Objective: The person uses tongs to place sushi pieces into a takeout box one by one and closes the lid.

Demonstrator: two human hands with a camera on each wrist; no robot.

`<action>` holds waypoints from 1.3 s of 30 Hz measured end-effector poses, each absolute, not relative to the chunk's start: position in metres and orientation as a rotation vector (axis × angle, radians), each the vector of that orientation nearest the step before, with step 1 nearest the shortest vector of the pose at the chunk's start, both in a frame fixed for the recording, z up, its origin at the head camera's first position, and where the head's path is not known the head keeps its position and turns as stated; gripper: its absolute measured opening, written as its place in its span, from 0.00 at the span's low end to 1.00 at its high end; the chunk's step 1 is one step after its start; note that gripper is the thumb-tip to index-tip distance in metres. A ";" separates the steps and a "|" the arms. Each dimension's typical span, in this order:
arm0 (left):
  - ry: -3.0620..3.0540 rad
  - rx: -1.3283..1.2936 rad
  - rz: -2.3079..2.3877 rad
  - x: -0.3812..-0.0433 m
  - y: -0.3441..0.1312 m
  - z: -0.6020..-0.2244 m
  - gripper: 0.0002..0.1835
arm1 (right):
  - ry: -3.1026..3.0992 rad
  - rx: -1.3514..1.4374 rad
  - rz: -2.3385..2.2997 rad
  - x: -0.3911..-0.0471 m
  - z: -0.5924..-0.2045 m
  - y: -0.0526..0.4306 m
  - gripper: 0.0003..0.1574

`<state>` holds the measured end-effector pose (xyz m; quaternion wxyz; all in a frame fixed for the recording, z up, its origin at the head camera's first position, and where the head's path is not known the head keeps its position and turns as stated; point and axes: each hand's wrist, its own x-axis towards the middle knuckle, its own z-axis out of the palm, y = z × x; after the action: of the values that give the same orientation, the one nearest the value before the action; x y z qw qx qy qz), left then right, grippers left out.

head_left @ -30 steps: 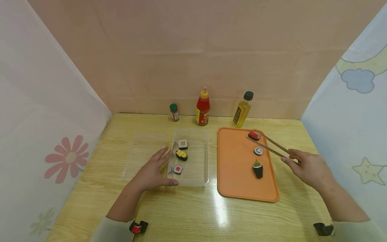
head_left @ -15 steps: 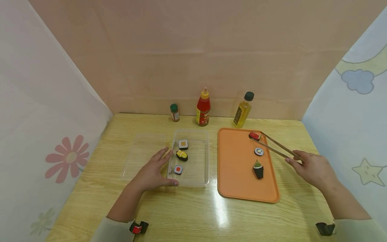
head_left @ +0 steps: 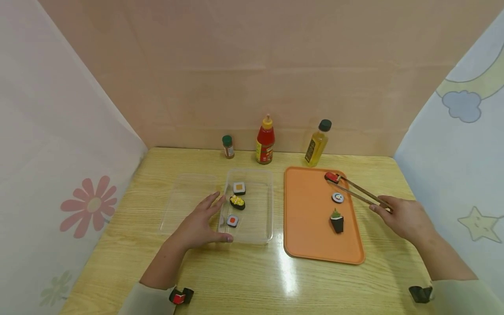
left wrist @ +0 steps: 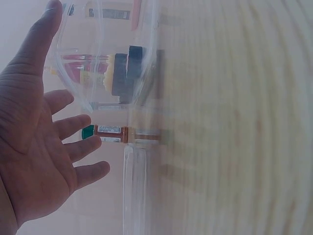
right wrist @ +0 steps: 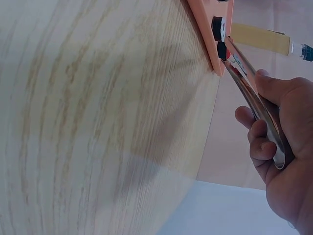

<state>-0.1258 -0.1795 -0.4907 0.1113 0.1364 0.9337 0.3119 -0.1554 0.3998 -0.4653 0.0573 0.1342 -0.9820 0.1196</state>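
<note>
My right hand (head_left: 407,221) grips a pair of metal tongs (right wrist: 261,110), whose tips lie either side of a red-topped sushi piece (head_left: 332,177) at the far right corner of the orange tray (head_left: 305,218). Nearer on that tray are a round sushi roll (head_left: 337,197) and a dark cone-shaped hand roll (head_left: 337,223) with a green top. My left hand (head_left: 197,227) is spread at the left side of a clear plastic box (head_left: 257,218), thumb by its near corner. Inside stand a yellow-centred roll (head_left: 239,188), a yellow-topped sushi (head_left: 237,202) and an orange-centred roll (head_left: 232,220).
A clear flat lid (head_left: 185,192) lies left of the box, partly behind my left hand. Along the back stand a small green-capped spice jar (head_left: 228,147), a red sauce bottle (head_left: 265,142) and an oil bottle (head_left: 316,144). Cloth walls enclose the table's back and sides.
The tongs' tips have shifted slightly right and drawn closer together around the red-topped sushi, which sits at the same spot on the tray. My left hand has stayed still.
</note>
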 end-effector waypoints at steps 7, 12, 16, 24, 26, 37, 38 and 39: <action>2.747 0.408 0.921 -0.125 -0.179 -0.490 0.70 | -2.965 0.418 0.383 -0.154 -0.466 0.399 0.27; 2.753 0.424 0.919 -0.125 -0.179 -0.490 0.69 | -2.901 0.469 0.372 -0.153 -0.467 0.399 0.23; 2.751 0.429 0.922 -0.125 -0.179 -0.490 0.69 | -2.876 0.492 0.371 -0.152 -0.466 0.398 0.22; 2.750 0.421 0.921 -0.126 -0.179 -0.491 0.69 | -2.813 0.542 0.372 -0.153 -0.464 0.396 0.19; 2.748 0.420 0.921 -0.126 -0.179 -0.490 0.69 | -2.801 0.552 0.380 -0.152 -0.463 0.395 0.18; 2.744 0.405 0.920 -0.125 -0.178 -0.490 0.69 | -2.735 0.652 0.399 -0.153 -0.464 0.392 0.18; 2.742 0.405 0.921 -0.125 -0.179 -0.491 0.69 | -2.721 0.666 0.405 -0.153 -0.464 0.391 0.19; 2.741 0.404 0.921 -0.125 -0.179 -0.491 0.70 | -2.709 0.679 0.411 -0.154 -0.465 0.391 0.19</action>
<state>-0.1250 -0.1789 -0.4909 0.1108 0.1375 0.9330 0.3136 -0.1537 0.3910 -0.4652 0.1589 0.2376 -0.9475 0.1437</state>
